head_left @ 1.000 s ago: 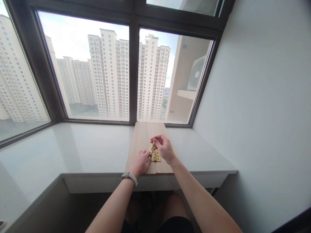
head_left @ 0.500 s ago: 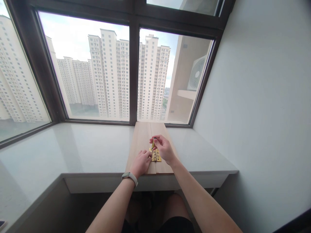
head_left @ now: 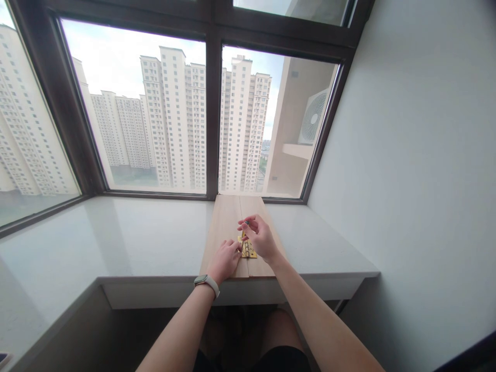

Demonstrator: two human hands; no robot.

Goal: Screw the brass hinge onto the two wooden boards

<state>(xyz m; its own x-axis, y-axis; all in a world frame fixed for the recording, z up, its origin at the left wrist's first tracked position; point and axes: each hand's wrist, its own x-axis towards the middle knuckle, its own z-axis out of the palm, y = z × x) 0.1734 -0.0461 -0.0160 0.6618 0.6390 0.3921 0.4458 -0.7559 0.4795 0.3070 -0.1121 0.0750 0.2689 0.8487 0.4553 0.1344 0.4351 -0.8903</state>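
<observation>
A brass-coloured hinge [head_left: 251, 251] lies open across the seam between two pale wooden boards [head_left: 222, 219]. My right hand [head_left: 261, 238] is closed round the handle of a small screwdriver [head_left: 244, 235], held nearly upright over the left leaf of the hinge. Its fingers hide most of the handle, and the tip meets the leaf close to my left fingertips. With bent fingers, my left hand [head_left: 225, 260] rests on the left board and presses the left edge of the hinge. Whether a screw is between those fingertips is too small to tell.
The boards lie on a white stone sill [head_left: 155, 235], reaching from its front edge to the dark window frame [head_left: 214, 129]. A white wall [head_left: 411, 155] rises on the right. My left wrist wears a watch [head_left: 207, 283]. The sill's front edge drops off above my legs.
The fingers of my right hand have shifted round the screwdriver handle, which now shows less. My left hand stays in place at the hinge.
</observation>
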